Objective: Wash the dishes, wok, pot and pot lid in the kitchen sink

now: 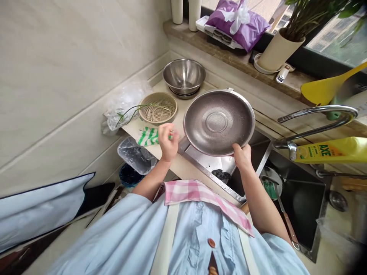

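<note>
My right hand (242, 156) grips the lower rim of a round stainless steel pan (218, 123), which stands tilted up over the sink's edge with its honeycomb-textured face toward me. My left hand (168, 142) is curled just left of the pan, apart from it. Its fingers pinch the end of a green-and-white striped cloth (149, 136), which lies on the counter (183, 162) and runs under that hand.
A steel bowl (184, 76) and a beige plastic colander (158, 108) stand on the counter. Beyond the steel sink (301, 206) arches a chrome faucet (318, 120). A yellow AXE detergent bottle (329, 150) lies past it. A potted plant (279, 49) sits on the sill.
</note>
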The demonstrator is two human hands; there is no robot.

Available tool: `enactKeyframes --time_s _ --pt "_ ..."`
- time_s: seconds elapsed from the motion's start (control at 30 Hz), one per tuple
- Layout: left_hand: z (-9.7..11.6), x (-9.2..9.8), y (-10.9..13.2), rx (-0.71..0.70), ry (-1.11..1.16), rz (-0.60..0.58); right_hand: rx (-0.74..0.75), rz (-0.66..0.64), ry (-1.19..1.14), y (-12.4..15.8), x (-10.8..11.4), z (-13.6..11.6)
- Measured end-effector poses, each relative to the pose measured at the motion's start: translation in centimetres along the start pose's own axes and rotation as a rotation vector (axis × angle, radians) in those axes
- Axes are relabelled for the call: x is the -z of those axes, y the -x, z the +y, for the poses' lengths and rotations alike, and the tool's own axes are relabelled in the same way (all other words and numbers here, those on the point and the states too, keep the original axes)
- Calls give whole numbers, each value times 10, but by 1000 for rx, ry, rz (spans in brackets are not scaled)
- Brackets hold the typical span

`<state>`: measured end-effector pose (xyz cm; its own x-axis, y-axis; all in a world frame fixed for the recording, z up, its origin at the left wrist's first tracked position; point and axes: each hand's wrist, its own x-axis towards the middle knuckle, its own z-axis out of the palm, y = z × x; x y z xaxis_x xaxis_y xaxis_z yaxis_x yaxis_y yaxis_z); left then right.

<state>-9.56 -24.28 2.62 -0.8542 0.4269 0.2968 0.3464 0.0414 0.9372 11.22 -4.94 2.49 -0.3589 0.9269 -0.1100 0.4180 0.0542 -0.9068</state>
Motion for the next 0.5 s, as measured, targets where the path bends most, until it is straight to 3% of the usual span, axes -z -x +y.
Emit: enactKeyframes --time_s 0.1,0.17,0.3,0.5 --pt "5 -11 -3 -298 -272 -381 40 149 62 2 4 -10" --pt "4 -26 -10 -362 -369 -534 106 201 92 5 8 -21" --pt "-1 -58 -27 -349 -414 -600 231 242 168 10 17 -36" --pt "-4 -89 -36 -282 -215 -721 349 248 249 19 25 -39"
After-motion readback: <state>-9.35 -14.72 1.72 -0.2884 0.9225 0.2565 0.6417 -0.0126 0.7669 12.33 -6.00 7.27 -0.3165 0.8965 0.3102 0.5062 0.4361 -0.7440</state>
